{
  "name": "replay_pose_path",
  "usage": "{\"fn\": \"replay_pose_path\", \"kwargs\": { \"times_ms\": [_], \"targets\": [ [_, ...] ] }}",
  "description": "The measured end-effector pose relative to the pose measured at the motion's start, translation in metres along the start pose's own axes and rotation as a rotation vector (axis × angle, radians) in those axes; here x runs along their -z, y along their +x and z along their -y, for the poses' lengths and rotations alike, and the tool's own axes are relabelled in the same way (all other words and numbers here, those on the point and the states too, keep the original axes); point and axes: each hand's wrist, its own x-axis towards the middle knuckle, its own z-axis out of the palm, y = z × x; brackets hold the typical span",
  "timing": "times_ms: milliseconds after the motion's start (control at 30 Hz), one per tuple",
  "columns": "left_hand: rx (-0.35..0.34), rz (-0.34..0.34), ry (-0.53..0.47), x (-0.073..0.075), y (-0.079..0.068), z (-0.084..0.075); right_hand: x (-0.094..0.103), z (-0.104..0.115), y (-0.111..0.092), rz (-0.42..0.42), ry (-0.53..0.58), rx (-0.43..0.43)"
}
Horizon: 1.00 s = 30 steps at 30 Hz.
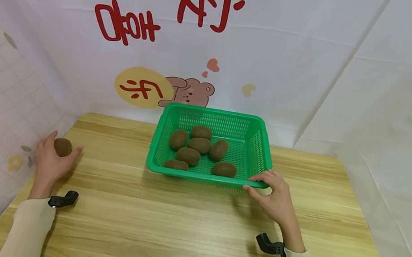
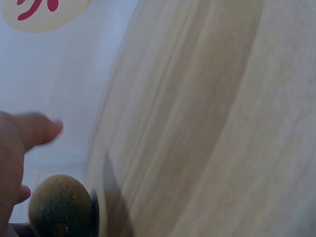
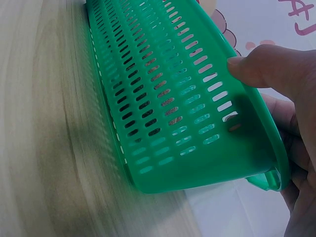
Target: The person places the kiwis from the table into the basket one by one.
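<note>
At the table's left edge, a brown kiwi point(image 1: 63, 147) lies between the spread thumb and fingers of my left hand point(image 1: 53, 158). In the left wrist view a gap shows between the thumb and this kiwi point(image 2: 61, 205); whether another finger touches it is hard to tell. My right hand point(image 1: 274, 198) pinches the near right corner of a green plastic basket point(image 1: 206, 177), thumb outside the wall and fingers over the rim. The right wrist view shows that thumb on the slotted wall point(image 3: 197, 98). Inside the basket lie several kiwis point(image 1: 200, 145), mostly toward its left.
The basket stands near the back of a wooden table point(image 1: 172, 232). A white printed cloth point(image 1: 281, 68) hangs behind it, and more cloth encloses the left and right sides. Both wrists wear black camera mounts point(image 1: 64, 199).
</note>
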Motion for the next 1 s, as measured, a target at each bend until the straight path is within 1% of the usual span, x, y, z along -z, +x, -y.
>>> {"fn": "replay_pose_path", "kwargs": {
  "times_ms": [100,167,400,600,767,867,1000],
  "targets": [
    [0.020,-0.021,-0.009,0.000,0.000,0.003,0.000,0.001,0.000,0.003,-0.003,-0.003],
    [0.021,-0.044,-0.012,-0.001,0.000,0.005,0.000,0.000,0.000,0.004,-0.001,-0.006],
    [0.008,-0.122,-0.028,-0.002,0.002,0.011,0.000,0.001,0.000,0.004,-0.001,-0.014],
    [-0.003,-0.147,-0.032,-0.003,0.000,0.012,0.001,0.001,0.000,0.001,0.012,-0.019],
    [-0.013,-0.168,-0.054,-0.005,-0.003,0.008,0.000,-0.001,-0.001,-0.005,0.032,-0.018],
    [-0.006,-0.165,-0.064,-0.007,-0.005,0.004,0.000,-0.002,-0.001,-0.008,0.035,-0.012],
    [0.009,-0.133,-0.073,-0.010,-0.008,-0.001,0.000,-0.002,-0.001,-0.008,0.028,0.000]
  ]
}}
